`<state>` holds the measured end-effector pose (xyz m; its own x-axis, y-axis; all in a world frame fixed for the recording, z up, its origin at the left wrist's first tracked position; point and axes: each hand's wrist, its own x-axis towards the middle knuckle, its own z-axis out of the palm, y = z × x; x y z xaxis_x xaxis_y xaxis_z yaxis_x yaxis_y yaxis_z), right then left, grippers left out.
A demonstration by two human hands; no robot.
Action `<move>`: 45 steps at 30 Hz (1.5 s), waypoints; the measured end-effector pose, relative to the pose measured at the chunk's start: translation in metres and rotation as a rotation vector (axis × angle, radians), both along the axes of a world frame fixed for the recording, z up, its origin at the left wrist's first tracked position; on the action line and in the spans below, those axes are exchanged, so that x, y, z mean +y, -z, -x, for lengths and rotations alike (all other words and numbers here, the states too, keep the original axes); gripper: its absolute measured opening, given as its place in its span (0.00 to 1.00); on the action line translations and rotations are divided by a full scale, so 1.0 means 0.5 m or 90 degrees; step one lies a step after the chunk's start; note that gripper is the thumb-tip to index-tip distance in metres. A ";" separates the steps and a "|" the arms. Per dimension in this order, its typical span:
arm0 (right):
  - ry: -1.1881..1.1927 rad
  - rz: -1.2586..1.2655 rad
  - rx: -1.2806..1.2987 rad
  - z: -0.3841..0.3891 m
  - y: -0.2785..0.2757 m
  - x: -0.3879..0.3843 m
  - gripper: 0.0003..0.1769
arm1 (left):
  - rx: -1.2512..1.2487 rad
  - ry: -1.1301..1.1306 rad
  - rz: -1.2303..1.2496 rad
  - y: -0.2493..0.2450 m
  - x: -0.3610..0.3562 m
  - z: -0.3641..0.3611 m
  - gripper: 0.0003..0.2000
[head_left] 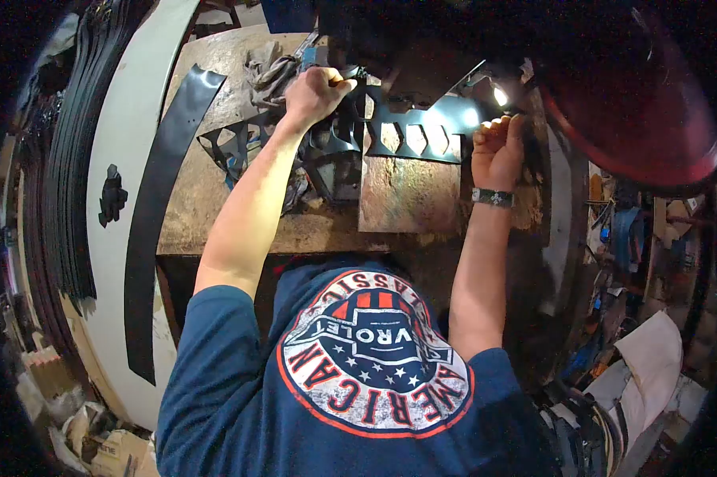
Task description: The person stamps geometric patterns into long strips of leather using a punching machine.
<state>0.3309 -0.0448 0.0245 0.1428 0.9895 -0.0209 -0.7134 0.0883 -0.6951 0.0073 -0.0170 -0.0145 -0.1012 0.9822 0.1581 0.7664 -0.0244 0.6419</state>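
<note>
Printed shirt [358,445] is seen foremost. Black cutout strip [412,119] overlaps board [406,199]. Left hand [317,95] and right hand [497,153] are curled nearby; contents cannot be told.

Board [410,199] on bench [279,234] — strip [410,119] over board's far end | offcuts [235,151] L of board — stack [73,159] far L

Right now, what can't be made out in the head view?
All head view:
- Left hand: whether it grips anything; curled fingers hide it.
- Right hand: whether it holds anything; bent fingers and shadow hide it.
- Cut-out black sheet: surface detail near the lamp; glare washes it out.
- Wristband: exact pattern; too small.
- Dark machine: full shape; shadow and top edge.
</note>
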 end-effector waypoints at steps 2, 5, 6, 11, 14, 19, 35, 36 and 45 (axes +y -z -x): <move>-0.001 0.027 -0.002 -0.007 0.012 -0.003 0.16 | 0.004 0.006 0.003 0.003 -0.005 0.000 0.18; -0.013 0.057 -0.039 0.012 -0.019 -0.029 0.19 | 0.014 -0.007 0.036 -0.006 -0.005 -0.004 0.17; -0.001 0.079 -0.060 0.018 -0.030 -0.037 0.20 | 0.004 -0.004 0.030 -0.014 -0.011 -0.005 0.17; 0.047 0.123 -0.160 0.027 -0.043 -0.070 0.23 | 0.003 0.002 0.042 -0.004 -0.004 -0.003 0.18; 0.080 0.133 -0.107 0.034 -0.045 -0.064 0.24 | 0.008 0.003 0.059 -0.011 -0.006 -0.001 0.18; 0.065 0.091 -0.128 0.026 -0.019 -0.004 0.25 | 0.015 0.016 0.051 -0.003 -0.005 0.004 0.18; 0.126 0.235 -0.510 0.027 -0.007 -0.244 0.21 | -0.017 0.104 0.095 -0.007 -0.070 0.020 0.16; 0.143 0.253 -0.496 0.011 0.005 -0.252 0.15 | -0.034 0.155 0.158 -0.010 -0.096 0.029 0.16; 0.282 0.313 -0.869 -0.049 0.101 -0.177 0.42 | 0.061 0.075 -0.047 -0.033 -0.176 -0.021 0.27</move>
<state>0.3556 -0.1334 -0.0261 0.6001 0.7974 0.0636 0.5031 -0.3143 -0.8051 0.0177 -0.1048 0.0018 0.0336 0.9718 0.2334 0.8135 -0.1623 0.5585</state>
